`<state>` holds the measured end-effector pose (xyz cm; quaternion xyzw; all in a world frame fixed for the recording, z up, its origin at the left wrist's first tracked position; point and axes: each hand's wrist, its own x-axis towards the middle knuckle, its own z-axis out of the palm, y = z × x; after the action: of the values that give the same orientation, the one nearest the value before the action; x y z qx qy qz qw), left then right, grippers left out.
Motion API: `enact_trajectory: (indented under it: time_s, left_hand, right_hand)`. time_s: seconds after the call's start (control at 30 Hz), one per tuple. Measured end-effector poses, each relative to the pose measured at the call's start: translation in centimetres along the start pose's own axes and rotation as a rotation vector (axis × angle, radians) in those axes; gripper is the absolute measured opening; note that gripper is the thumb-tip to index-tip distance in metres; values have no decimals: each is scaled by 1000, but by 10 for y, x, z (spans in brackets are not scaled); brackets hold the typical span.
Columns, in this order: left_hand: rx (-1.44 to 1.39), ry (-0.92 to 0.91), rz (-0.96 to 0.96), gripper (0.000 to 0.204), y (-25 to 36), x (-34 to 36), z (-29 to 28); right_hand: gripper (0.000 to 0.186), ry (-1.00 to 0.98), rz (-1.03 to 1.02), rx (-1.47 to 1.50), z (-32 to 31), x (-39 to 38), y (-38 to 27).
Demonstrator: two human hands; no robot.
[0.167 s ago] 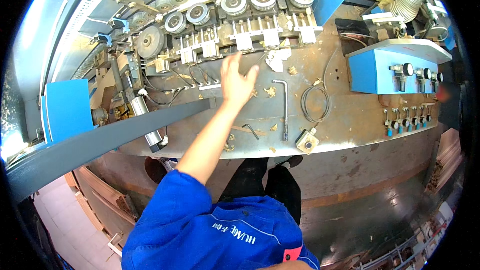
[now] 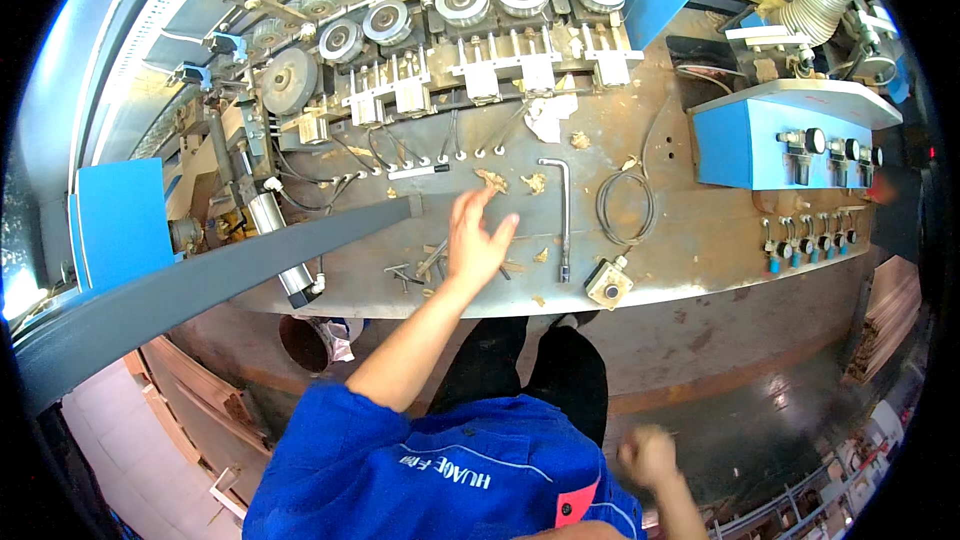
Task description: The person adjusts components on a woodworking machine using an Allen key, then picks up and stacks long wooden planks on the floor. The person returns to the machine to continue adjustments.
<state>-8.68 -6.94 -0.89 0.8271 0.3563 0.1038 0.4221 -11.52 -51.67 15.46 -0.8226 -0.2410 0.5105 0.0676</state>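
Observation:
Over the metal bed (image 2: 600, 155) my left hand (image 2: 478, 248) reaches out with its fingers apart and nothing in them. Wood shavings (image 2: 491, 180) lie just beyond its fingertips. A long L-shaped socket wrench (image 2: 566, 220) rests to its right. Small metal tools, one a T-shaped piece (image 2: 404, 278), lie left of the wrist, partly covered by the hand. Farther off is a white marker with a black cap (image 2: 418, 171). My right hand (image 2: 650, 456) is low on the right, beside my body, away from the bed; motion blur smears its fingers.
A row of metal rollers (image 2: 462, 4) with clamp blocks spans the back. A grey beam (image 2: 220, 265) crosses at left. On the right stand a blue gauge box (image 2: 775, 145), a coiled cable (image 2: 627, 208) and a button box (image 2: 608, 283). A bin (image 2: 305, 342) sits below the front edge.
My left hand has drawn back from the clamp blocks toward the front edge, uncovering the marker and shavings. My right hand has come into view at lower right.

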Motion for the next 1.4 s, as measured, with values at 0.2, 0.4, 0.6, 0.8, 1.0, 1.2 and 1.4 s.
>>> enact_trajectory:
  time_s: [0.2,0.4,0.6,0.8,1.0,1.2,1.4]
  left_hand:
    - [1,-62,-134,55,-21,-91,-5]
    - [-31,-17,-244,51,-25,-125,-15]
    - [-69,24,-372,52,-35,-140,6]
    - [-95,37,-336,49,-31,-120,18]
    - [-98,55,-280,50,-30,-75,16]
    - [-125,82,-221,49,-20,-28,11]
    - [-151,83,-185,48,-9,0,10]
  right_hand:
    - [17,615,-419,195,-110,229,-80]
    - [28,1095,-624,37,-217,372,-170]
    - [27,1263,-647,-293,-285,437,-195]
    - [29,1303,-609,-407,-301,475,-190]
    - [28,1367,-637,-403,-296,480,-185]
    - [28,1340,-610,-383,-296,478,-187]
    - [29,1310,-621,-392,-300,478,-188]
